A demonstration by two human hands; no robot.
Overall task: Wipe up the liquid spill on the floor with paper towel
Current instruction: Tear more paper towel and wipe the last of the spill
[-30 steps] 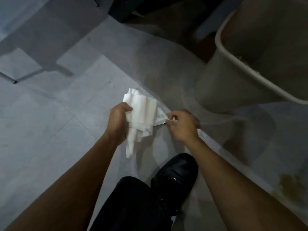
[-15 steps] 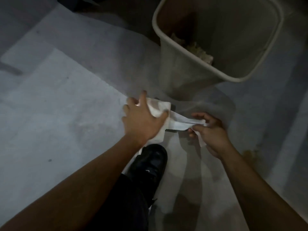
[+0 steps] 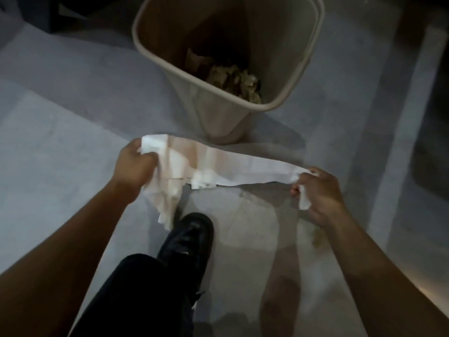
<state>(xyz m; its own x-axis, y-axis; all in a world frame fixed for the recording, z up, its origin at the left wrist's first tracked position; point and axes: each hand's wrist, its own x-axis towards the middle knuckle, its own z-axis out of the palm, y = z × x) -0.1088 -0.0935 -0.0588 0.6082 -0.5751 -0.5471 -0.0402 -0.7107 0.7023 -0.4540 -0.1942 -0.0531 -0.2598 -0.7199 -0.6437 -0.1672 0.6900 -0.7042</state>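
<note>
Head view, looking down: your left hand [image 3: 132,164] and right hand [image 3: 318,190] hold a strip of paper towel [image 3: 218,164] stretched between them above the floor [image 3: 60,147]. The left grip is clenched on the bunched end, from which a loose tail hangs toward your black shoe [image 3: 187,239]; the right grip pinches the narrow opposite end, with a small scrap showing below the fingers. The towel's long axis runs side to side, from left hand to right hand, sloping slightly down toward the right.

The liquid spill [image 3: 255,200] lies on the floor directly below and just nearer you than the strip's right half, as a faint wet sheen with a brownish patch [image 3: 318,237] close under the right wrist. Your right hand is therefore the nearer one to the wet area, and the towel would need to come straight down to meet it.

A beige waste bin [image 3: 286,103] stands beyond the towel, holding crumpled brownish paper.

Hard to judge: the spill's full outline, since dim light and shadows blur its edges; whether the pinkish tint on the towel's left part is dampness or shading; the right hand's fingertips, hidden behind paper.
</note>
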